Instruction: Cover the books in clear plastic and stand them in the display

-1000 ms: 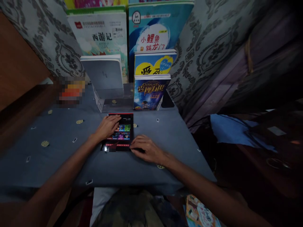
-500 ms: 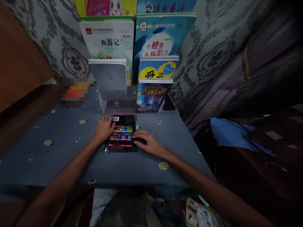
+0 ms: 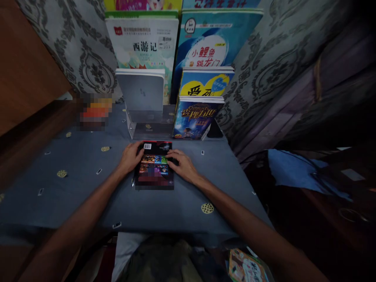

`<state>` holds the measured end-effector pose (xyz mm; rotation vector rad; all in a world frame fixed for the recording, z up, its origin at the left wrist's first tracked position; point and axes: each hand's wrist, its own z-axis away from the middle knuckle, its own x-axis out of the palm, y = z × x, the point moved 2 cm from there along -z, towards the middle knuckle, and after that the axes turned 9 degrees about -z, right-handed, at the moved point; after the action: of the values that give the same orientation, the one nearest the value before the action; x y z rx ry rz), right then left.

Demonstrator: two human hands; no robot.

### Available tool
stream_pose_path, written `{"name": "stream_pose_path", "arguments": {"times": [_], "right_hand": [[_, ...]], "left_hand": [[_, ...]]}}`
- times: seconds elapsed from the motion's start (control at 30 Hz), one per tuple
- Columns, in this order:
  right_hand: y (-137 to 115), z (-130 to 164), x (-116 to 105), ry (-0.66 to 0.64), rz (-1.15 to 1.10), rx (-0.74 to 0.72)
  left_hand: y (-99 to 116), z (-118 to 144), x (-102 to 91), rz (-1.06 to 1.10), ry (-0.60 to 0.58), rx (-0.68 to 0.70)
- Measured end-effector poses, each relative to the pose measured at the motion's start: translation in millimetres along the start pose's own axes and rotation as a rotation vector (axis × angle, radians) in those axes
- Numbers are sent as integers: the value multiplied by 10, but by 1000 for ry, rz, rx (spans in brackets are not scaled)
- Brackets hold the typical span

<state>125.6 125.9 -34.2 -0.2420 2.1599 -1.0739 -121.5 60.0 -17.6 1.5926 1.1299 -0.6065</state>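
A black book (image 3: 154,182) lies on the cloth-covered table (image 3: 88,196), its back cover up, with a barcode at the top left and rows of small coloured pictures. My left hand (image 3: 131,157) holds its upper left edge, fingers bent over the side. On the opposite edge, my right hand (image 3: 182,165) grips the book with its fingertips on the cover near the green picture. Just behind the book stands a clear stepped rack (image 3: 148,131). In it are a grey-covered book (image 3: 142,92) and a dark blue book (image 3: 196,117).
Taller children's books, one white (image 3: 143,51) and one teal (image 3: 217,39), stand further back in the rack. A dark phone-like object (image 3: 215,129) lies right of it. A blurred orange item (image 3: 95,113) sits at the back left. Below the table's front edge is another book (image 3: 246,266).
My right hand has slid up along the book's right edge. The book and rack appear slightly further right in view. My left hand stays on the upper left edge.
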Motion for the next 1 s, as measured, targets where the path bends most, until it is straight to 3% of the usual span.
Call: {"name": "stream_pose_path", "arguments": {"times": [0.17,0.33,0.57,0.8,1.0], "right_hand": [[1,44,-4,-20,16,-2],[-2,64,-4,-18,34,-12],[3,75,-9,-21,19,-26],[0,74,-16,-34,3,-26],[18,84,-58,53,6,27]], "left_hand": [[-89,-52,-44,420,4,-149],[-74,-55,-79,885,45,-423],[59,-30,-150,1077,30,-606],[202,60,-13,1100,-289,-489],[215,62,-39,1080,-351,-376]]}}
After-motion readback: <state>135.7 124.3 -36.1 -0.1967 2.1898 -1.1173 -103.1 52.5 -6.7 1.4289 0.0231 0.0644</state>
